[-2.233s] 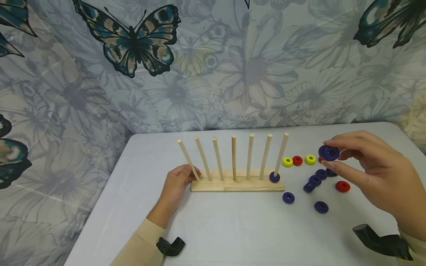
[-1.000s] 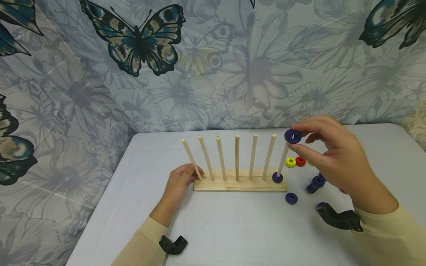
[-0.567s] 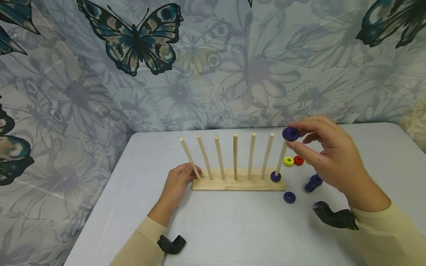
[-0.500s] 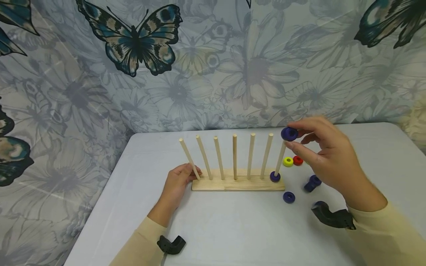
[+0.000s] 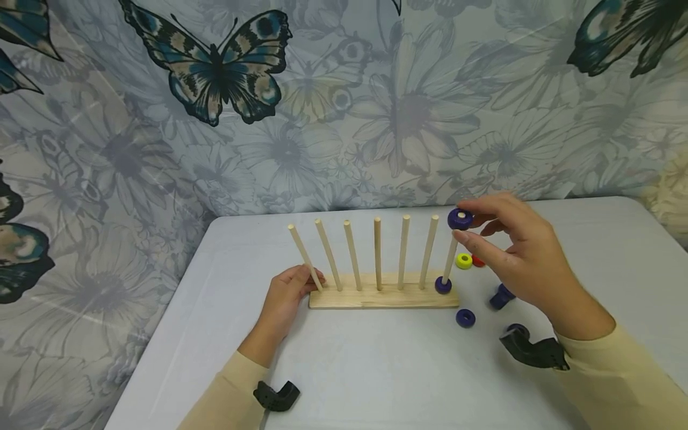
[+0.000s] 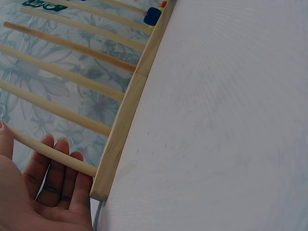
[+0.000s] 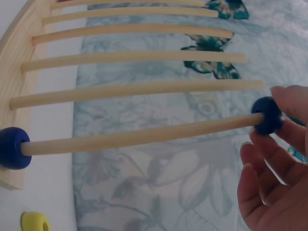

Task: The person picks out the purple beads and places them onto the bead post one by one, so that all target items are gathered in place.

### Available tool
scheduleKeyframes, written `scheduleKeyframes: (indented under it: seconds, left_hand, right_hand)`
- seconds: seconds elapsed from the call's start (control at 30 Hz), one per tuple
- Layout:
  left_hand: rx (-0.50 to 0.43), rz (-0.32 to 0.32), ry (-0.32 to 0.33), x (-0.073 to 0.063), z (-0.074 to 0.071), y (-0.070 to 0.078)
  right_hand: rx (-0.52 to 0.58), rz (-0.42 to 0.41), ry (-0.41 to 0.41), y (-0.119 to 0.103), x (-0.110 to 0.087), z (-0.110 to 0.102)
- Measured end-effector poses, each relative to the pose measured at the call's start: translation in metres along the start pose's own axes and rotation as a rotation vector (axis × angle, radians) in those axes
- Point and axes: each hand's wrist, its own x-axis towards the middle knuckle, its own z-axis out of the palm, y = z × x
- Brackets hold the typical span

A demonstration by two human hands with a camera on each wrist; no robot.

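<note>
A wooden rack with a row of upright pegs stands on the table. My left hand holds its left end, with the outermost peg passing between thumb and fingers. My right hand pinches a dark blue ring between thumb and fingers at the top of the rightmost peg. In the head view the peg's tip shows through the ring's hole. Another blue ring sits at the foot of that same peg, also visible in the right wrist view.
Right of the rack lie a yellow ring, a partly covered red ring and several blue rings. One blue ring lies in front of the rack's right end. Patterned fabric hangs behind the white table.
My right hand has carried the blue ring leftward from over the loose rings to the rightmost peg, and the ring now encircles its tip. My left hand stays at the rack's left end.
</note>
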Motion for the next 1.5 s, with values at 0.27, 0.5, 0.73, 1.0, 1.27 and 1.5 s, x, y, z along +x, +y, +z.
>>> scheduleKeyframes:
  seconds: [0.27, 0.5, 0.73, 1.0, 1.27, 1.5]
  left_hand:
    - [-0.003, -0.005, -0.002, -0.001, 0.0, 0.0]
    - [0.007, -0.007, 0.0, -0.001, 0.001, 0.0]
    - [-0.004, -0.005, 0.0, -0.001, 0.002, 0.001]
    - [-0.016, -0.002, 0.002, -0.001, 0.001, -0.001]
    - [-0.02, 0.001, 0.003, 0.0, 0.0, -0.002]
    - [-0.004, 0.014, -0.004, -0.002, 0.001, -0.002]
  right_hand:
    - [-0.017, -0.02, 0.005, 0.002, -0.002, -0.001]
    - [0.051, -0.011, -0.009, 0.002, -0.003, -0.003]
    - [0.162, 0.078, -0.022, -0.001, -0.006, -0.009]
    - [0.276, 0.273, -0.1, -0.007, -0.007, -0.02]
    - [0.562, 0.226, -0.068, -0.004, -0.007, -0.026]
    - [0.893, 0.084, -0.127, 0.011, -0.01, -0.029]
